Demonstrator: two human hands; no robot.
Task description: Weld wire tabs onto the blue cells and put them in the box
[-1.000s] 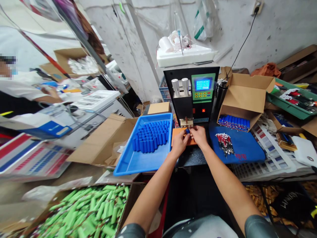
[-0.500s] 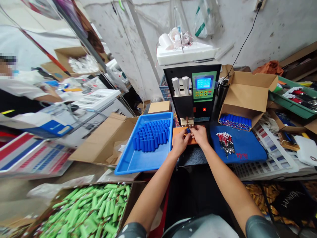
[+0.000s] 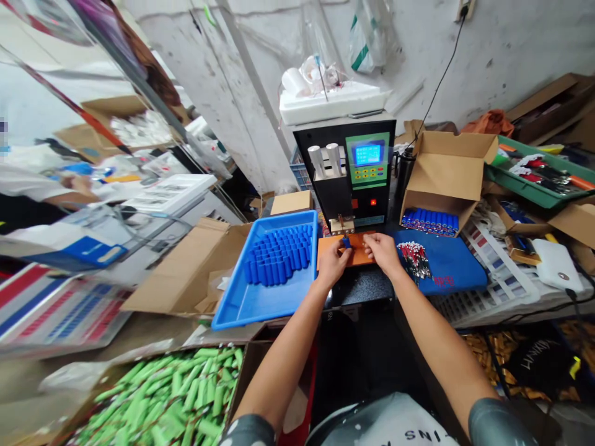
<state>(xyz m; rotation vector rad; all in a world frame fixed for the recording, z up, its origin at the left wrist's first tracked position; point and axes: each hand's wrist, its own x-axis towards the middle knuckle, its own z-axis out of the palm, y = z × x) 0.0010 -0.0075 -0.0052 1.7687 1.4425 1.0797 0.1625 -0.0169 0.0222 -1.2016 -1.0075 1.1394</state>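
Note:
My left hand (image 3: 332, 260) grips a blue battery cell (image 3: 346, 241) at the orange work plate (image 3: 360, 256). The cell is just below the electrode tips of a black spot welder (image 3: 320, 136); whether they touch it I cannot tell. Over the plate's right part is my right hand (image 3: 382, 251), apart from the cell, its fingers pinched together. What sits between those fingertips, if anything, is too small to make out. On the blue mat (image 3: 458, 266) beside my right hand lies a pile of red and black leads (image 3: 417, 260) with white ends.
Left of the plate, a blue tray (image 3: 227, 316) holds many upright blue cells. A cardboard box (image 3: 455, 167) with more blue cells stands behind the mat. Green wrapped cells (image 3: 186, 390) fill a box at lower left. Another person's arm (image 3: 69, 195) shows far left.
My right hand has moved away from the cell to the right. My left hand stays on the cell under the welder. The whole view has shifted slightly.

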